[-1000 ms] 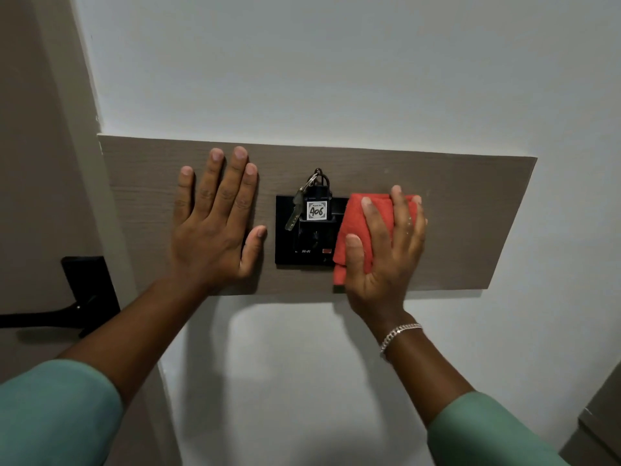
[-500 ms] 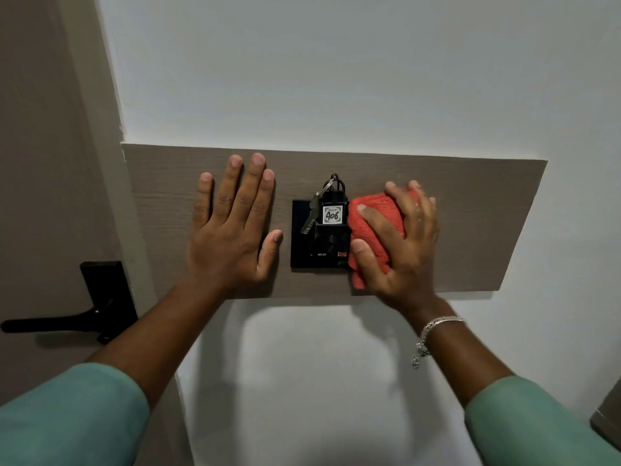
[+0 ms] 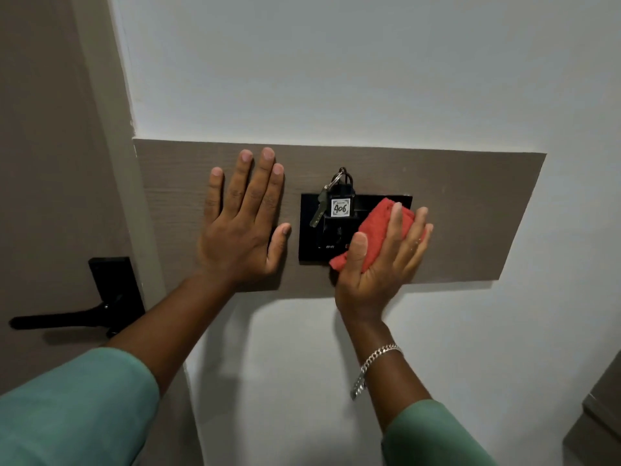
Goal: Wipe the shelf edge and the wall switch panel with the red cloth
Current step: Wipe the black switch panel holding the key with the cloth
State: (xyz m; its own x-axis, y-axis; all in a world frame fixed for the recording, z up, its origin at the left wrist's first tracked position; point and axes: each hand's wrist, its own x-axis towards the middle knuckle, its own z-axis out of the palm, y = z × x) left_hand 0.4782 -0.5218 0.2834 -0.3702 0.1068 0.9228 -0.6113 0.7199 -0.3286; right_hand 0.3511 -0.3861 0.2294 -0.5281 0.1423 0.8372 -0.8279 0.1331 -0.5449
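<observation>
Right hand [image 3: 379,264] grip bunching fuzzy red cloth [image 3: 376,230], glossy black switch panel [image 3: 312,243]

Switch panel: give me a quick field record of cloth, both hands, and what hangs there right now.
switch panel: black, set in brown wall board
red cloth: bunched, pressed on panel's right part
right hand: grip on cloth
left hand: flat on board, left of panel, empty
key tag: reads 406, hangs with key
</observation>
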